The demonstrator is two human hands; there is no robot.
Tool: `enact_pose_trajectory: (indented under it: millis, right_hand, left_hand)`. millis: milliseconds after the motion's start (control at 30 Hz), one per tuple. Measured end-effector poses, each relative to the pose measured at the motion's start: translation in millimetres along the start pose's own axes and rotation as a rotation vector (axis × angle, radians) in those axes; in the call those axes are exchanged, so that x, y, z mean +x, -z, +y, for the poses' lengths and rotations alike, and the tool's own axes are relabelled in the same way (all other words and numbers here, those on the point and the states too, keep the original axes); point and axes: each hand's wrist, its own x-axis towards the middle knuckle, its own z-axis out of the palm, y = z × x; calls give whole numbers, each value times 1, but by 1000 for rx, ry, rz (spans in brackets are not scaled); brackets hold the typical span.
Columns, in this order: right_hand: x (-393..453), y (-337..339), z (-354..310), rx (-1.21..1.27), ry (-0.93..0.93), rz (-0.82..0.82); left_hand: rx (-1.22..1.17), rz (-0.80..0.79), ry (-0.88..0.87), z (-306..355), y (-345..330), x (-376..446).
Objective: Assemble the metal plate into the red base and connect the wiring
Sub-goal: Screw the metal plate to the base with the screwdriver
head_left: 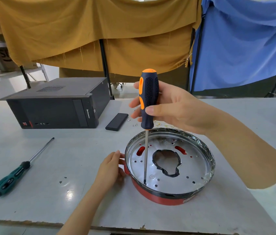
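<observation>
Both hands work: right hand (pixel 171 107) grips screwdriver (pixel 148 102), left hand (pixel 111 168) steadies red base (pixel 159 197).

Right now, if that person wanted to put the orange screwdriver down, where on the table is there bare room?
Bare table lies between the green screwdriver and the left hand, and right of the red base toward the far edge. It is crowded behind the base: small screws, a black slab and the computer case.

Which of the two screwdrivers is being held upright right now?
The orange-and-black screwdriver, gripped by the right hand with its tip down inside the metal plate. The green-handled screwdriver lies flat on the table, untouched.
</observation>
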Motion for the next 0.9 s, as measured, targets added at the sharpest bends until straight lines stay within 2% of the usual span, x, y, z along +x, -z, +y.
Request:
enact_pose_trajectory:
  millis: [167, 333, 567, 733, 833, 900]
  right_hand:
    - [2, -3, 3, -39, 33, -24]
    - [3, -3, 6, -63, 44, -29]
    - [7, -2, 7, -184, 18, 150]
    - [7, -3, 6, -89, 5, 58]
    - [3, 0, 7, 23, 7, 15]
    - [1, 1, 8, 12, 14, 18]
  left_hand:
    - [64, -5, 41, 1, -5, 0]
    - [95, -27, 6, -2, -19, 2]
    - [33, 22, -50, -7, -23, 0]
    - [16, -23, -85, -6, -20, 0]
    - [-1, -101, -29, 0, -17, 1]
    - [22, -131, 17, 2, -15, 3]
